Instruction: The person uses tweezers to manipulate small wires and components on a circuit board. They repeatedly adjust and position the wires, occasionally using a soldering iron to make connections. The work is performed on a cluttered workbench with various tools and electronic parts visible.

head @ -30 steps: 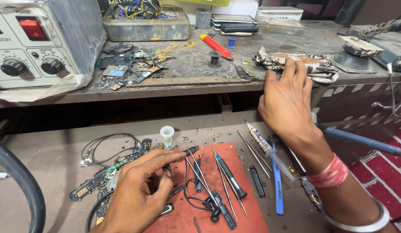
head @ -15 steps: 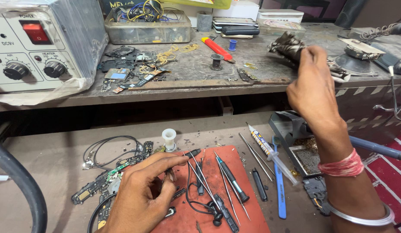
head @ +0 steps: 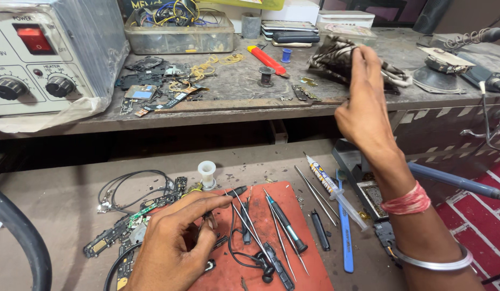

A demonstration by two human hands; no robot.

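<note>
A crumpled patterned rag (head: 336, 56) sits at the upper right of the frame, on the raised shelf (head: 233, 97) behind the worktop (head: 56, 215). The right hand (head: 363, 102) is lifted to it, fingers closed around the rag's right part, pinching the cloth. At the lower centre of the frame the left hand (head: 174, 242) rests on the edge of a red mat (head: 314, 269), thumb and forefinger curled together near a small dark part; whether it actually holds that part cannot be told. On the mat, right of this hand, lie tweezers (head: 247, 215) and a dark screwdriver (head: 285, 223). Just right of the mat are a glue syringe (head: 336, 191) and a blue pry tool (head: 345, 237). Left of the hand lie circuit boards (head: 126, 226) and black wire loops (head: 131, 186); a white spool (head: 207, 173) stands above. A grey control unit (head: 40, 54) with knobs fills the upper left.
</note>
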